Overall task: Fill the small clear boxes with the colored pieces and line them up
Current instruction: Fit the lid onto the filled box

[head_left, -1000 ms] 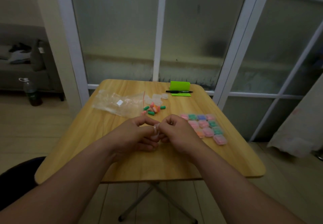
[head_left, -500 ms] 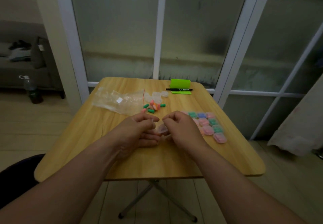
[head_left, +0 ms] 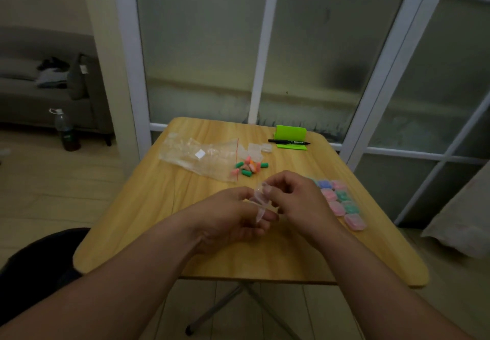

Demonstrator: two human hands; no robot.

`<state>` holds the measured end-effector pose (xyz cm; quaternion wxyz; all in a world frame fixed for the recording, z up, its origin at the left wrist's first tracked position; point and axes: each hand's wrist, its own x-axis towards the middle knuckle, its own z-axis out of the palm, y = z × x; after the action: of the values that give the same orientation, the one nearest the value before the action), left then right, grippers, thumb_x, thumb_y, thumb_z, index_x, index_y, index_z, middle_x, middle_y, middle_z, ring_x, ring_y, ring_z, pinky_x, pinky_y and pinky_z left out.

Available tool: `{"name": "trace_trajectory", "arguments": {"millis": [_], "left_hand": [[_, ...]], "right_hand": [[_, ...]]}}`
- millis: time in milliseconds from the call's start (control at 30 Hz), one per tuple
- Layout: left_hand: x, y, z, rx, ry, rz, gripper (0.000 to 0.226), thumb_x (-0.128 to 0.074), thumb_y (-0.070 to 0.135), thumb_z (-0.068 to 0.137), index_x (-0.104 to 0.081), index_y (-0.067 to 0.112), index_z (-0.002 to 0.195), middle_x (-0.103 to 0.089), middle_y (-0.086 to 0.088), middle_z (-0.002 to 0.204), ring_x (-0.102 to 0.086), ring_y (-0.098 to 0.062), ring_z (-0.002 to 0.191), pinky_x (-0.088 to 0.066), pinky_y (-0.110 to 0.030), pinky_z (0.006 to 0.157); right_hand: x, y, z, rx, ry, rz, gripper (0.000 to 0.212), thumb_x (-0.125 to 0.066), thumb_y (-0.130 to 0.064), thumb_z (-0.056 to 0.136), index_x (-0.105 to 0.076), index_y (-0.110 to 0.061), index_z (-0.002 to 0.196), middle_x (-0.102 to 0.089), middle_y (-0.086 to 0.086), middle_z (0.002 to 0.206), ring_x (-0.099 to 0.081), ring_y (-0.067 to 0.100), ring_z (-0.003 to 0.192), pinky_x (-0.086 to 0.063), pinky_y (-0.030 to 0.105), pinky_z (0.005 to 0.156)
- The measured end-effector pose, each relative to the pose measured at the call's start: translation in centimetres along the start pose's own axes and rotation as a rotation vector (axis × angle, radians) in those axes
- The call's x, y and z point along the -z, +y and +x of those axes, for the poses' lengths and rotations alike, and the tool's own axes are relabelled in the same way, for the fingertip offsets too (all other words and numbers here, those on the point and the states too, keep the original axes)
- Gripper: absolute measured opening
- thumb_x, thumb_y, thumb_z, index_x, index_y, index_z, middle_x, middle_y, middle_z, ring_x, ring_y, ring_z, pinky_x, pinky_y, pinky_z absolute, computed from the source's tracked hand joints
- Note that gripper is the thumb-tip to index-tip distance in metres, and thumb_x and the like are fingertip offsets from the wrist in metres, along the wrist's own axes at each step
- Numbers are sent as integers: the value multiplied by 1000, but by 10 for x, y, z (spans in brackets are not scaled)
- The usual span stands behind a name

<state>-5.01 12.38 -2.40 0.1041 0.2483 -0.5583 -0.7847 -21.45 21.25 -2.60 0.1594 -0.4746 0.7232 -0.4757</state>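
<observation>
My left hand [head_left: 233, 216] grips the lower half of one small clear box [head_left: 257, 203] with curled fingers, just above the near middle of the table [head_left: 252, 260]. My right hand [head_left: 294, 199] pinches the upper flap of the same box between thumb and forefinger. A second ago both hands were pressed knuckle to knuckle with the box almost hidden between them. Now they have drawn slightly apart and the box stands visibly spread, its lid swung up from its base. I judge that the box is now open and ready to be loaded. It looks empty, though the dim light leaves that uncertain. Just beyond my right hand, toward the right edge, the filled boxes [head_left: 336, 201] lie touching one another in short rows, pink, green and blue. These have not shifted, so the line-up is partly done. Farther off, left of centre, the loose colored pieces [head_left: 249, 167] sit in a small heap at the mouth of a plastic bag [head_left: 197, 154]. A few empty boxes [head_left: 256, 150] lie just behind them. At the far edge a pen [head_left: 289, 142] rests against a green stand [head_left: 291, 133]. The next step calls for one hand to release the box and fetch pieces from the heap.
</observation>
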Motion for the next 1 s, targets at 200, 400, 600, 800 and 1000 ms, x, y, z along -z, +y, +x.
{"name": "trace_trajectory", "arguments": {"millis": [200, 400, 600, 800, 1000], "left_hand": [[-8, -1, 6, 74, 69, -108, 27, -48, 37, 105, -60, 14, 108, -57, -6, 75, -43, -14, 56, -31, -25, 51], [-8, -1, 15, 55, 265, -227, 48, -41, 49, 108, -67, 9, 106, -60, -5, 67, -44, -13, 48, -31, -20, 44], [-7, 1, 19, 52, 332, -273, 52, -41, 52, 107, -68, 9, 107, -63, -6, 71, -49, -15, 47, -33, -19, 45], [-6, 0, 24, 40, 339, -288, 58, -42, 53, 106, -65, 4, 127, -64, -6, 71, -49, -14, 47, -35, -18, 43], [-4, -1, 24, 29, 335, -268, 57, -44, 50, 106, -64, 2, 128, -65, -7, 71, -49, -15, 48, -34, -19, 45]], "right_hand": [[-13, -1, 2, 85, -40, -154, 5, -73, -28, 97, -76, -32, 96, -74, -14, 88, -68, 2, 86, -58, 31, 79], [-4, -5, 24, 87, -82, -173, 13, -64, -34, 104, -76, -29, 101, -74, -9, 88, -67, 9, 85, -56, 35, 78], [-16, 8, 97, 176, -26, -609, 22, -65, -24, 101, -73, -30, 121, -71, -8, 110, -65, 16, 101, -51, 33, 82], [-34, 11, 132, 193, -110, -833, 24, -64, -35, 100, -75, -35, 121, -72, -3, 117, -67, 22, 106, -55, 37, 83], [-42, 22, 135, 177, -44, -856, 19, -65, -37, 99, -80, -28, 107, -75, -1, 107, -68, 23, 95, -52, 34, 72]]}}
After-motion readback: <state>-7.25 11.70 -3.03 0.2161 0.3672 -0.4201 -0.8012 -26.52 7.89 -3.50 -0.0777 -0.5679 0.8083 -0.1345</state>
